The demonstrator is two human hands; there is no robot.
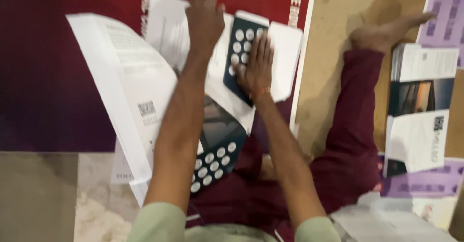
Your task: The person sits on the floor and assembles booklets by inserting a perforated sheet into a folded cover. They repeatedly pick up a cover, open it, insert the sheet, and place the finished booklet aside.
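Flatly, the right hand (255, 64) presses palm-down with fingers spread on a dark blue card with rows of white round dots (243, 49); it closes round nothing, only rests on the card's lower half. The card lies tilted on loose white sheets (285, 53) spread over a dark red cloth (53, 78). Just to its left the left hand (205, 17) is raised, fingers loosely open and blurred, a ring on one finger; whether it pinches the edge of a sheet cannot be told.

A large white printed sheet (130, 92) curves up under the left forearm, its near edge lifted off the cloth. Below it a second dotted dark blue card (212, 160) shows only in part, the forearm and the sheet covering the rest.

Open cloth stretches away on the left of the sheets. On the right the cloth ends at a pale border strip, beyond which lies a tan floor (333, 39). The person's leg in maroon trousers (353, 135) stretches across that floor, the bare foot (386, 32) reaching toward a stack of printed booklets (419, 111) near the right edge. Purple printed sheets (447, 10) lie above and below the stack, cut off by the frame.

Everything is motion-blurred, so print is unreadable. At lower left a strip of grey-brown flooring (38, 193) meets a rough pale patch.
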